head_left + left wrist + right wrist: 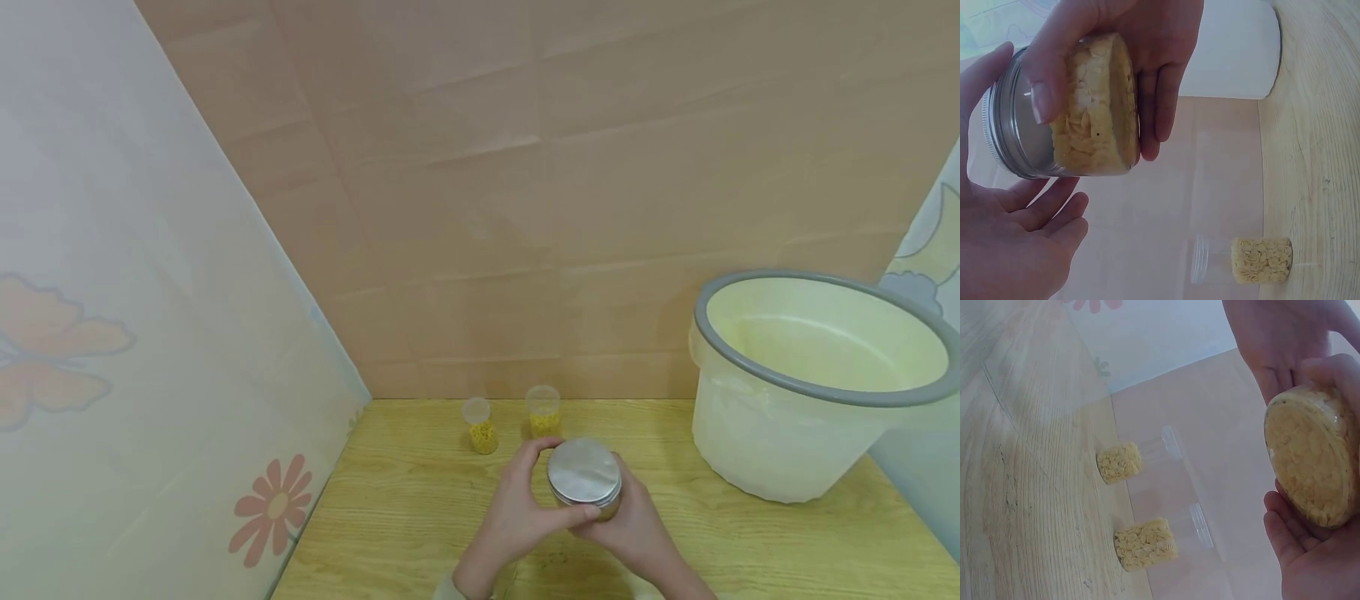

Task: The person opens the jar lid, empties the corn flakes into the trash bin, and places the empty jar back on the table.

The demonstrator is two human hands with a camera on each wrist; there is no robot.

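A clear jar (1094, 119) of pale yellow flakes, topped by a silver metal lid (583, 469), is held off the table between both hands. My left hand (517, 504) grips the lid, its thumb along the near side and its fingers around the far side. Around the clear body, my right hand (637, 525) holds the jar, with the thumb across its side in the left wrist view. The flakes show through the jar's base (1307, 462) in the right wrist view, where the lid is hidden.
Two smaller clear containers (482, 429) (543, 412) partly filled with yellow flakes stand upright behind the hands on the wood-grain table (390, 500). To the right is a large cream tub (780, 442) with a grey rim. A brown sheet (480, 208) hangs behind; a flowered sheet (172, 375) borders the left.
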